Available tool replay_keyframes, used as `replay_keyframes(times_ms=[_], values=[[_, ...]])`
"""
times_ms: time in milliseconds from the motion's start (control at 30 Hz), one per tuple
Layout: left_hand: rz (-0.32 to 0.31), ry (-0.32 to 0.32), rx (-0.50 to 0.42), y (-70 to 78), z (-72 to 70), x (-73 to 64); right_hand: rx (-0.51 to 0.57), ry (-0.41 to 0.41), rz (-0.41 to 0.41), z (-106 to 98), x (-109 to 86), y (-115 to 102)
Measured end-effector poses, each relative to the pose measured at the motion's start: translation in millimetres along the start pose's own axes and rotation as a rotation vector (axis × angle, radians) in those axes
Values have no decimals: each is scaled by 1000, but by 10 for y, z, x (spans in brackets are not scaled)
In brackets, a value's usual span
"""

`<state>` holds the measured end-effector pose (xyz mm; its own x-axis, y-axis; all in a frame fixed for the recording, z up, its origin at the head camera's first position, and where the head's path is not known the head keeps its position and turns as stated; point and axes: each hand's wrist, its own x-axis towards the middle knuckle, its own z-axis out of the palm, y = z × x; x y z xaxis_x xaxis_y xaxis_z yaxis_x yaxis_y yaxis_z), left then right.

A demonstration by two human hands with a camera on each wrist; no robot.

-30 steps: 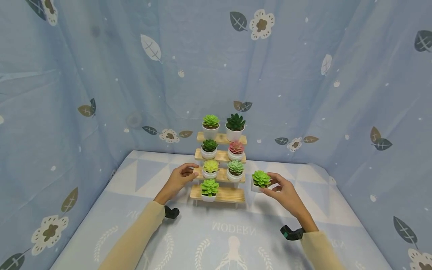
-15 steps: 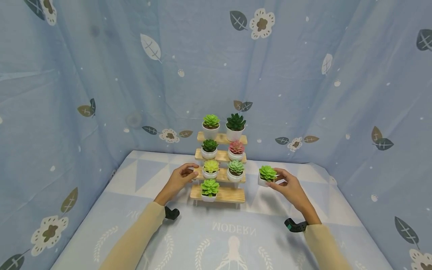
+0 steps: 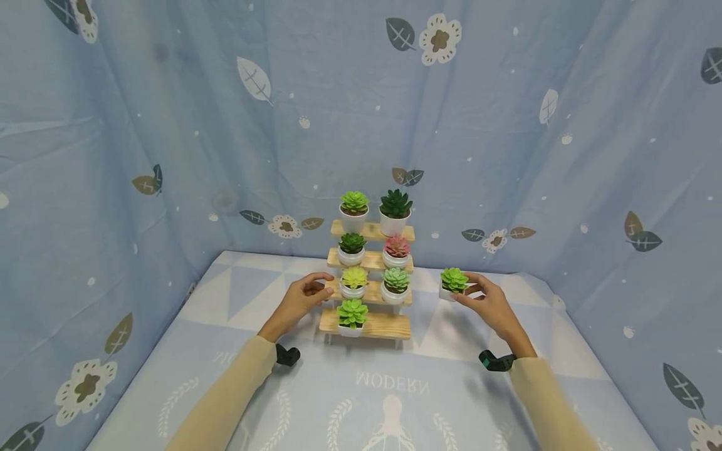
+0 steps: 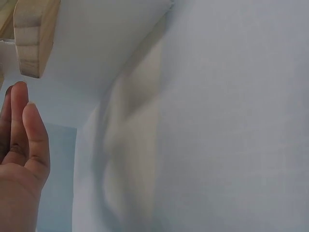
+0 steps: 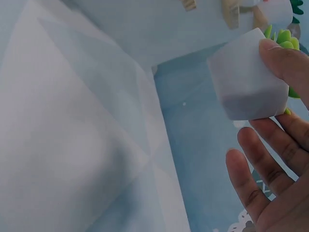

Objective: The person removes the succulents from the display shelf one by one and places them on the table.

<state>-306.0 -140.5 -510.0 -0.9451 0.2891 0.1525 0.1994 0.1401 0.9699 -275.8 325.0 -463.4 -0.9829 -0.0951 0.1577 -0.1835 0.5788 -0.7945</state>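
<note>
My right hand point(image 3: 489, 306) pinches a small bright-green potted succulent point(image 3: 454, 280) by its white pot point(image 5: 251, 77), between thumb and fingers. The pot is held in the air to the right of a wooden tiered stand point(image 3: 386, 326). In the right wrist view the pot is tilted, and the other fingers extend below it. At the left end of the stand's second tier from the bottom, my left hand point(image 3: 301, 299) has its fingers loosely extended. The left wrist view shows its fingertips near a board end point(image 4: 31, 38); whether they touch the stand is unclear.
Pairs of potted succulents stand on the upper tiers, among them a dark-green one point(image 3: 395, 211) and a pink one point(image 3: 397, 250). A bright-green succulent point(image 3: 352, 317) occupies the bottom tier's left side. Blue patterned curtain point(image 3: 316, 125) surrounds the cloth-covered table point(image 3: 254, 401).
My right hand has moved right and away from me, carrying the succulent farther from the stand. My left hand has stayed at the stand's left side.
</note>
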Motion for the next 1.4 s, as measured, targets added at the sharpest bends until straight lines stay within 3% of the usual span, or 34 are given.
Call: replay_keyframes(times_ms=[733, 833, 1000, 1067, 1400], values=[[-19, 3, -61, -30, 21, -28, 24, -79, 133, -7, 350, 437], [-16, 3, -57, 49, 36, -50, 16, -88, 160, -10, 392, 484], [-2, -1, -44, 24, 43, -35, 20, -79, 199, 7, 415, 589], [-3, 0, -40, -61, 34, -1, 23, -74, 199, 5, 416, 630], [2, 8, -40, -41, 24, 6, 49, -88, 223, -21, 439, 697]])
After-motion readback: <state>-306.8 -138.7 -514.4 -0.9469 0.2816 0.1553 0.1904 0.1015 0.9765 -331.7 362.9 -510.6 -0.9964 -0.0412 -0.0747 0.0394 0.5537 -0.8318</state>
